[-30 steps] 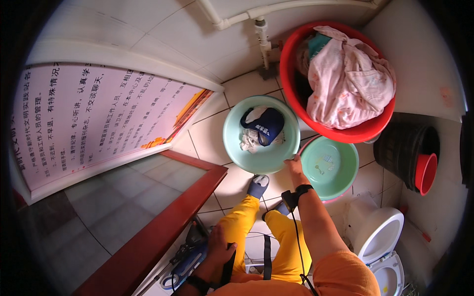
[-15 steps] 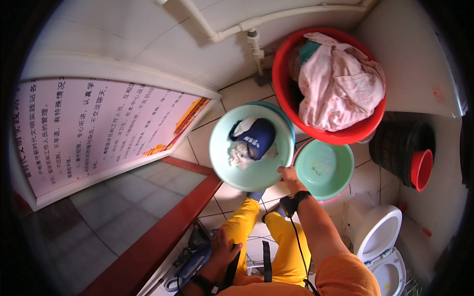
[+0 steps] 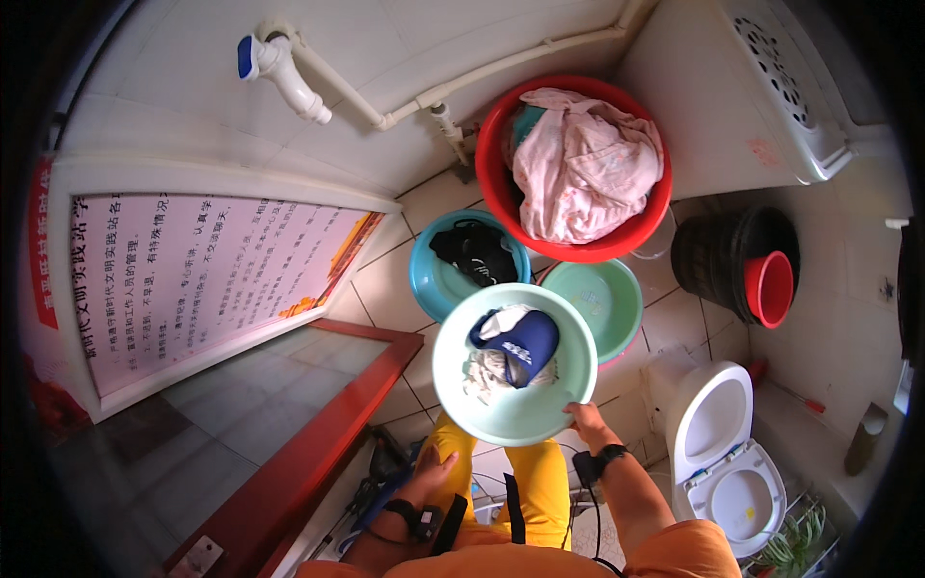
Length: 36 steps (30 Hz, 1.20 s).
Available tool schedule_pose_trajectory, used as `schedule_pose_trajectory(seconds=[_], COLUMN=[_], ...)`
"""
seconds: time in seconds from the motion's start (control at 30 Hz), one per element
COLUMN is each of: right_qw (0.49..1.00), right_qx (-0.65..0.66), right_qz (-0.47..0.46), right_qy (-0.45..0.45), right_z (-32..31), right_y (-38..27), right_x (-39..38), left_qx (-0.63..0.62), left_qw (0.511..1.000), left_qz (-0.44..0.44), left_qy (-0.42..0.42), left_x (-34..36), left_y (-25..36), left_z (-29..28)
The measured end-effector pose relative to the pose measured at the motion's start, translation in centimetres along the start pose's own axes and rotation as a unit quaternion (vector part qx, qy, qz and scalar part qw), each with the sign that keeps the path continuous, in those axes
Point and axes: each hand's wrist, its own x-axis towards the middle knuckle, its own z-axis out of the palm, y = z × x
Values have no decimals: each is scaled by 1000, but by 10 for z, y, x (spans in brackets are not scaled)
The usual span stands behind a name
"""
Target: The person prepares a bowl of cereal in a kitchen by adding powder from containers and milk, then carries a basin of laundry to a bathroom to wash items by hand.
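My right hand (image 3: 585, 421) grips the near rim of a pale green basin (image 3: 453, 385) and holds it up above the floor. Inside the basin lie a dark blue garment (image 3: 520, 345) and a white cloth (image 3: 485, 370). My left hand (image 3: 430, 474) rests on my left thigh in yellow trousers, holding nothing. Beyond the lifted basin a teal basin (image 3: 434, 279) with a black garment (image 3: 475, 249) stands on the tiled floor. An empty green basin (image 3: 609, 301) sits to its right.
A big red tub (image 3: 493, 193) with pink laundry (image 3: 583, 164) stands by the far wall under a white pipe and tap (image 3: 279, 63). A black bucket (image 3: 713, 255) holding a red cup, a white toilet (image 3: 718, 448) and a washing machine (image 3: 761, 87) are on the right. A red-framed door (image 3: 299, 453) is left.
The pale green basin has been lifted off the floor toward me, uncovering the teal basin with the black garment. The view has tilted up to show the tap.
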Motion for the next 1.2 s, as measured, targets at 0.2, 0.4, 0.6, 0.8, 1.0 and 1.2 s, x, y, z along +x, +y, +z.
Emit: schedule_pose_trajectory(seconds=[0.2, 0.4, 0.6, 0.8, 1.0, 1.2], right_qw=[993, 963, 939, 842, 690, 548], right_qx=[46, 229, 288, 446, 624, 751], right_qz=[14, -47, -101, -205, -225, -249], right_qy=[112, 136, 156, 224, 291, 272], right_z=[-61, -96, -150, -143, -73, 4], right_y=[-6, 9, 59, 122, 207, 308], right_x=[-103, -194, -267, -380, -498, -559], left_qx=[-94, -28, 92, -30, 126, 155], left_qw=[995, 999, 977, 979, 981, 976], left_qz=[-27, 30, 150, 197, 145, 153], left_qy=[0, 11, 121, 51, -24, -29], left_x=[-39, -74, -69, -21, -24, -9], left_y=[33, 85, 127, 163, 264, 311], left_z=[-22, -64, -121, -154, -156, -160])
